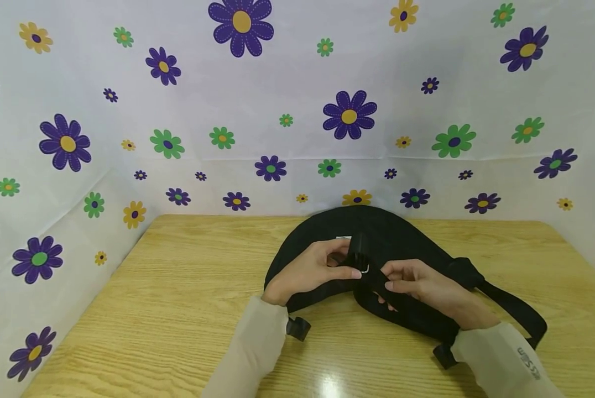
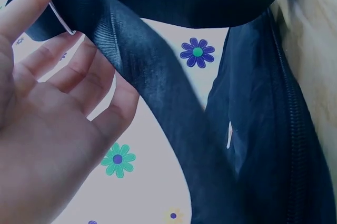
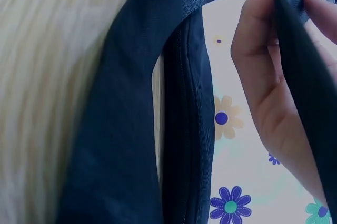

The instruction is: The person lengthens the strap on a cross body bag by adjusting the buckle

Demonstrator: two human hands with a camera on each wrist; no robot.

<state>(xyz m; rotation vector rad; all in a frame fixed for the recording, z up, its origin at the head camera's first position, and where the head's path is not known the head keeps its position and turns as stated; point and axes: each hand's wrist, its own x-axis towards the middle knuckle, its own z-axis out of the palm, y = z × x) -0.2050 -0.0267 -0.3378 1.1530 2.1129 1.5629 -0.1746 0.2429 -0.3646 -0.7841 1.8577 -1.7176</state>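
A black fabric bag (image 1: 367, 221) with a zipper lies on the table under both hands. Its wide black strap (image 2: 158, 82) is raised off the table, and a thin metal loop (image 2: 62, 18) shows on it. My left hand (image 1: 307, 269) pinches the strap at that loop, thumb on the near side. Just to its right, my right hand (image 1: 429, 290) holds another stretch of the strap between thumb and fingers. In the right wrist view the strap (image 3: 310, 77) runs down from the fingertips and covers part of the hand.
The wooden table (image 1: 178, 287) extends on both sides of the bag. A strap loop (image 1: 518, 309) trails to the right of the bag. Behind the table hangs a white flowered cloth (image 1: 287, 72). Small black blocks sit by the left wrist (image 1: 298, 328) and right wrist (image 1: 444, 355).
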